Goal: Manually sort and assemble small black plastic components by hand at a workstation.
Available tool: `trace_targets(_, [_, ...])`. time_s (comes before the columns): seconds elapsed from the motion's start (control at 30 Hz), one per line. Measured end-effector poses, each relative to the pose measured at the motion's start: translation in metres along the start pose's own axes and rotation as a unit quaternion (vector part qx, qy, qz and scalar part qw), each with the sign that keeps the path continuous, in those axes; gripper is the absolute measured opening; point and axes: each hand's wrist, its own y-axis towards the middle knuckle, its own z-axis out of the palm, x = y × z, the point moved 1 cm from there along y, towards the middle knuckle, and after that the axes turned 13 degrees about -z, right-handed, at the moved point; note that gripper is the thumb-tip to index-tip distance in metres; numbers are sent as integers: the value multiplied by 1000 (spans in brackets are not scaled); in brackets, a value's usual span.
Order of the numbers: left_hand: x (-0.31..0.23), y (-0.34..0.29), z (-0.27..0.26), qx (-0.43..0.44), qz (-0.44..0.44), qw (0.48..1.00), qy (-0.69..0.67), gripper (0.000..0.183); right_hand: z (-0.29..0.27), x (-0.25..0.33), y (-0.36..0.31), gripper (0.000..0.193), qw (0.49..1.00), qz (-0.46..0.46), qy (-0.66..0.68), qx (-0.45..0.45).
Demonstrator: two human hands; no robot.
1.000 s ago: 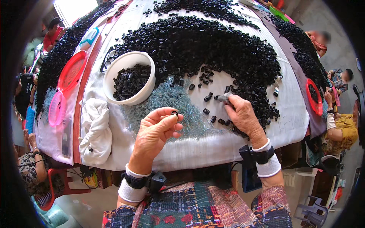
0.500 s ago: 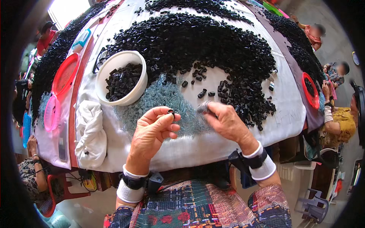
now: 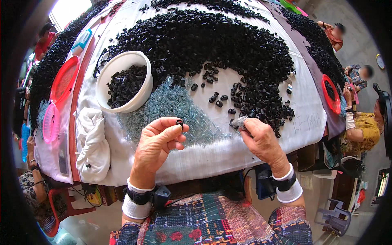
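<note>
Head view, sole view supplied. At the left hand (image 3: 158, 141): one small black ring-topped piece (image 3: 180, 122), pinched between thumb and forefinger, remaining fingers loosely curled. Open end turned upward, raised clear of the white-covered table (image 3: 220, 160); judged to be held so for exposing the opening to the eyes and to the opposite side. At the right hand (image 3: 263, 141): fingers bent and drawn together, with grey material (image 3: 241, 121) at the tips. Cannot tell whether gripped there or wrapped about a finger.

Regarding position: pinched piece at the left fingertips, well apart from the right hand, in front of a heap of blue-grey coils (image 3: 165, 104). Heap partly hidden by the left hand; apparently placed between and just beyond both hands for a short reach. Near the right fingertips, loose black pieces (image 3: 219, 104), thinly scattered, presumably for easier picking one by one. Beyond, a large pile of black pieces (image 3: 228, 38), curving down toward the right hand. Beyond and left of the left hand, not touching: a white bowl (image 3: 148, 86) partly filled with similar black pieces, likely stationed for ready access. Nearer the left edge, a crumpled white cloth (image 3: 93, 149), seemingly set aside.
</note>
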Motion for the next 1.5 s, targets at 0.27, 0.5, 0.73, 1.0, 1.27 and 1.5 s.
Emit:
trace_targets(0.27, [3, -1, 4, 3, -10, 1000, 5, 13, 12, -28, 14, 15, 993, -23, -96, -71])
trace_targets(0.5, [5, 2, 4, -4, -15, 1000, -2, 13, 6, -9, -4, 17, 997, -25, -16, -65])
trace_targets(0.73, [8, 5, 5, -12, -28, 999, 10, 13, 20, -1, 5, 23, 984, -91, -154, -7])
trace_targets(1.0, [9, 4, 1, -13, -35, 999, -2, 15, 9, -12, 5, 23, 986, -82, -147, -11])
trace_targets(1.27, [10, 4, 6, -19, -22, 999, 40, 18, 20, -15, 13, 22, 978, -70, -196, 16])
trace_targets(1.5, [12, 6, 22, -16, 9, 992, 121, 18, 8, 16, 28, 32, 993, -37, 21, -107])
